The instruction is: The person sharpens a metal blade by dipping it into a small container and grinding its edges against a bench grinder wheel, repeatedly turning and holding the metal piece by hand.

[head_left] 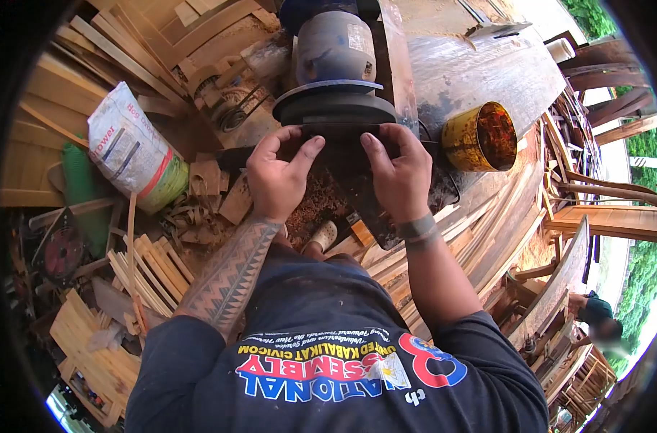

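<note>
In the head view, my left hand (278, 173) and my right hand (402, 173) pinch the two ends of a dark flat blade (341, 130), thumbs on the near side. The blade lies level across the front of the grinding wheel (336, 108) and appears to touch its lower edge, though the exact contact is hard to make out. Behind the wheel is the grey motor body of a bench grinder (336, 50), with a blue rim between them. My fingertips beneath the blade are partly hidden.
A yellow, stained can (458, 137) stands right of the grinder on a worn bench top (480, 72). At left a white sack (130, 148) leans among wood offcuts. Boards (480, 245) lie at right. Another person (595, 314) is at far right.
</note>
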A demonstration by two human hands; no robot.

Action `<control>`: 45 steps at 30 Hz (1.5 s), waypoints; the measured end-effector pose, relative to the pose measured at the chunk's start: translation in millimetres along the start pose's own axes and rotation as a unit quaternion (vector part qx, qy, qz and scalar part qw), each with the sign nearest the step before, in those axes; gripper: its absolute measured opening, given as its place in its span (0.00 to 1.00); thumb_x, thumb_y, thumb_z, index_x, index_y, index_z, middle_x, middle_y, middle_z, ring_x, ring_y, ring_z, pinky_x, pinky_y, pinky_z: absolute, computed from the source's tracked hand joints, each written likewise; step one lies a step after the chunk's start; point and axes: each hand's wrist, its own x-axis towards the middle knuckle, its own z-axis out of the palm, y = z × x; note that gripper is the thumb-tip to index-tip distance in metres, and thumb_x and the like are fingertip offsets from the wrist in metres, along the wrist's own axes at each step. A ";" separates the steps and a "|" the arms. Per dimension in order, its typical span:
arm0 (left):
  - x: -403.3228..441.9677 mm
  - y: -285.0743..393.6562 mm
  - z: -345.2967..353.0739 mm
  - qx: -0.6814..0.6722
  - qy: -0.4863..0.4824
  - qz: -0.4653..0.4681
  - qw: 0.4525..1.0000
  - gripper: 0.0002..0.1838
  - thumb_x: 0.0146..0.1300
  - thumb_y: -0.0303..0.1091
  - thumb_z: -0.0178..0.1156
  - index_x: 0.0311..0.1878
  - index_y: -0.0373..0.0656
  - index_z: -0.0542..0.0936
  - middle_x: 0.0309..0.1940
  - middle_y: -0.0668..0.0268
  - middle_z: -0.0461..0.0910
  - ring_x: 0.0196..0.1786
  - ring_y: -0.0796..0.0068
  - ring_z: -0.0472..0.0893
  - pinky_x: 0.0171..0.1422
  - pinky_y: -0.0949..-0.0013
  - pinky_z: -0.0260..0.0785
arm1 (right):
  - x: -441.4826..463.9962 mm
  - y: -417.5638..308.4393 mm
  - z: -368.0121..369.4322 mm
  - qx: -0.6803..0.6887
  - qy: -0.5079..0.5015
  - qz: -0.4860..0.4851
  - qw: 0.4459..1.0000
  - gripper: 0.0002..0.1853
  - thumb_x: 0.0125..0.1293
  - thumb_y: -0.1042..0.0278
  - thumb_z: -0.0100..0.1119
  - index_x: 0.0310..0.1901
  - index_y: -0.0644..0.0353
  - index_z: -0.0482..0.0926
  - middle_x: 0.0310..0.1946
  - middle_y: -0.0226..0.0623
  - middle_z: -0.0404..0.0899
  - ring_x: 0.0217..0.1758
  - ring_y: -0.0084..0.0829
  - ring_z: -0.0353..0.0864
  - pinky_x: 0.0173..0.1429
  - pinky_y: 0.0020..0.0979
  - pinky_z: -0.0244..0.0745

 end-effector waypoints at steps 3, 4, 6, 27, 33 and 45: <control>4.3 12.6 -0.8 0.021 0.021 -0.018 0.999 0.17 0.71 0.37 0.82 0.50 0.31 0.90 0.42 0.64 0.92 0.44 0.78 0.87 0.53 0.70 0.81 | 5.3 -2.3 2.8 -0.023 0.004 -0.020 1.000 0.18 0.71 0.58 0.80 0.50 0.66 0.89 0.40 0.49 0.91 0.41 0.43 0.92 0.50 0.39 0.85; 5.8 10.1 -1.0 0.028 0.027 -0.009 0.999 0.18 0.69 0.37 0.83 0.49 0.31 0.90 0.41 0.62 0.93 0.43 0.76 0.88 0.53 0.68 0.82 | 7.4 0.3 4.6 -0.034 0.009 -0.030 0.999 0.18 0.71 0.59 0.81 0.50 0.66 0.90 0.38 0.47 0.92 0.38 0.36 0.91 0.48 0.36 0.85; 9.7 3.1 -1.3 0.040 0.038 0.010 0.998 0.19 0.67 0.39 0.85 0.47 0.32 0.91 0.39 0.57 0.94 0.41 0.73 0.91 0.52 0.65 0.83 | 8.8 0.5 5.0 -0.041 0.012 -0.032 0.999 0.18 0.71 0.59 0.81 0.50 0.66 0.90 0.38 0.47 0.92 0.39 0.36 0.92 0.48 0.36 0.85; 11.9 18.4 39.2 0.000 -0.017 0.014 1.000 0.17 0.66 0.38 0.85 0.43 0.33 0.91 0.35 0.60 0.93 0.37 0.77 0.89 0.46 0.68 0.82 | 16.0 24.8 -22.3 0.010 0.065 -0.008 0.998 0.15 0.70 0.63 0.81 0.49 0.66 0.91 0.37 0.46 0.91 0.33 0.33 0.90 0.44 0.34 0.83; 12.1 16.5 41.8 0.003 -0.019 0.019 1.000 0.17 0.66 0.38 0.85 0.43 0.34 0.91 0.35 0.59 0.94 0.37 0.75 0.89 0.46 0.67 0.82 | 16.3 31.3 -23.5 0.006 0.065 -0.003 0.998 0.15 0.70 0.63 0.81 0.49 0.66 0.91 0.37 0.46 0.92 0.34 0.33 0.90 0.44 0.33 0.84; 12.2 13.2 27.6 0.009 -0.016 -0.006 1.000 0.16 0.69 0.37 0.84 0.45 0.33 0.90 0.39 0.64 0.93 0.41 0.79 0.87 0.51 0.70 0.81 | 16.1 10.8 -16.4 0.019 0.041 -0.013 0.999 0.13 0.69 0.64 0.81 0.48 0.64 0.91 0.37 0.47 0.91 0.35 0.39 0.91 0.45 0.36 0.85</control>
